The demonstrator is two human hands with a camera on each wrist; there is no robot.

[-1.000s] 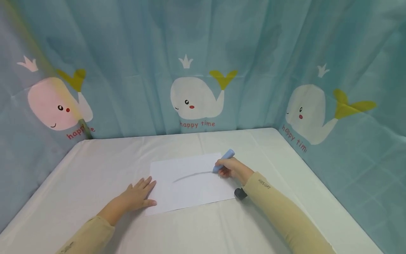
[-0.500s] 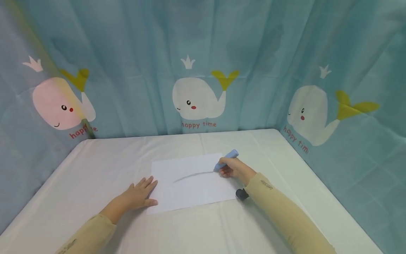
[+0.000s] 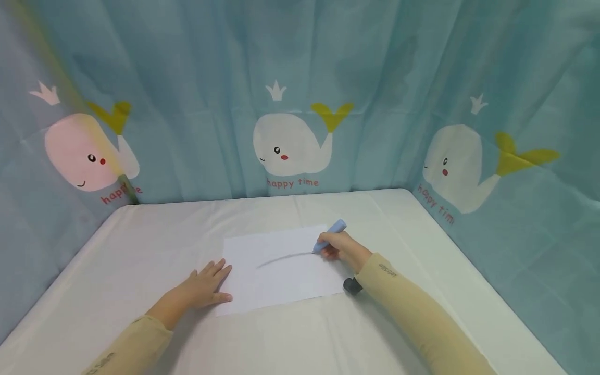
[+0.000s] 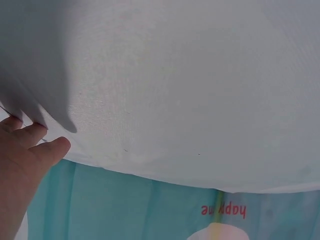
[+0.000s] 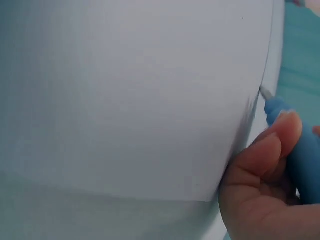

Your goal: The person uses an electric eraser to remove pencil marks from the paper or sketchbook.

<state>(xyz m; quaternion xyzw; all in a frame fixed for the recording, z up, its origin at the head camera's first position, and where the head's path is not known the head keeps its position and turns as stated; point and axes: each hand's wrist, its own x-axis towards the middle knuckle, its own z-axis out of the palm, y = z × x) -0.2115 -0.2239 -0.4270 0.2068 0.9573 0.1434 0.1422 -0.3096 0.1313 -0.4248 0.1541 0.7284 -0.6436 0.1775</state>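
Note:
A white sheet of paper (image 3: 276, 289) lies on the white-covered table. My left hand (image 3: 203, 285) rests flat at its left edge with the fingers spread; in the left wrist view, fingers (image 4: 32, 135) reach in from the left. My right hand (image 3: 339, 247) pinches a thick light-blue pen (image 3: 335, 228) over the paper's right part. The pen leans right, its tip down at the sheet. From that tip a thin grey curved line (image 3: 283, 257) runs left across the paper. In the right wrist view the pen (image 5: 302, 155) has a narrow grey tip at the paper's surface.
A white cloth covers the table (image 3: 154, 245). Blue-green curtains (image 3: 197, 130) with whale prints stand along its back and both sides. A small black object (image 3: 352, 286) shows under the right sleeve, by the paper's lower right corner.
The view shifts slightly as the head moves. The pen tilts right at half a second ago, then stands a little steeper again. The left hand stays on the paper's edge.

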